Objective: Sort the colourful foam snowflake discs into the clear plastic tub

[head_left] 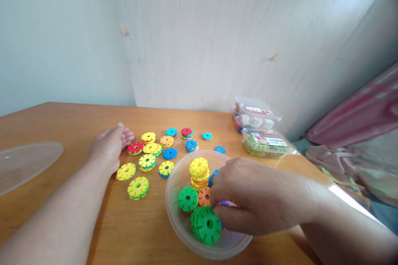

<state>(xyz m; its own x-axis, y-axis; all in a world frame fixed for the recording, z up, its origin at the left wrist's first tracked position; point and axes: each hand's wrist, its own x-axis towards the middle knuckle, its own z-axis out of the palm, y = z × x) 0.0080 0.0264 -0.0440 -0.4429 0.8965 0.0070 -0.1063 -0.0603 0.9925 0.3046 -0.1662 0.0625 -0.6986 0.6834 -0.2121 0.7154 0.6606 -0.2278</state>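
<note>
My left hand [110, 147] rests on its edge on the table at the left of the loose discs, fingers stretched out, holding nothing. Beside its fingertips lies a red notched plastic disc [136, 148], and near the wrist a yellow notched disc [126, 171]. My right hand [245, 194] reaches into a clear plastic bowl [170, 205], its thumb and fingers curled together. A bit of a purple disc [224, 203] shows between them, but whether they grip it is hidden. The bowl also holds green discs [209, 224], yellow discs [199, 167] and an orange disc [204, 196].
Small stacks of notched discs, such as a blue one [170, 153], spread behind the bowl. A clear round lid [27, 161] lies at the far left. Clear lidded boxes [269, 143] stand at the back right. Fabric [329, 159] is beyond the table's right edge.
</note>
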